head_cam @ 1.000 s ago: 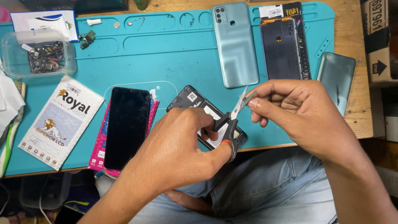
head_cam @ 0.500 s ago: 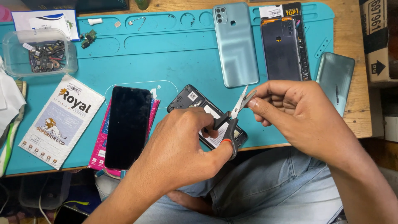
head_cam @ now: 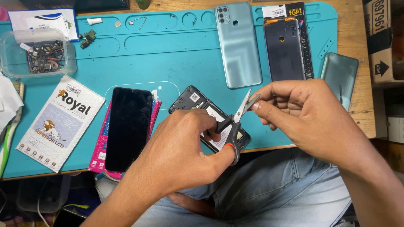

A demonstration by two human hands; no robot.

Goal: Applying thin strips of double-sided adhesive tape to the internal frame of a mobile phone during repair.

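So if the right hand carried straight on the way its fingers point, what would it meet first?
The right hand points left, fingers pinched at the scissors' blade tips. Those blades come first; past them lies the opened phone on the teal mat, though depth is unclear.

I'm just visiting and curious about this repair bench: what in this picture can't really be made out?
- Whatever the right hand pinches at the scissors tips: too small, covered by its fingers.
- The opened phone: its middle hidden under the left hand.
- Parts in the clear box: too small to tell apart.
- The cardboard box: cut off by the right edge.
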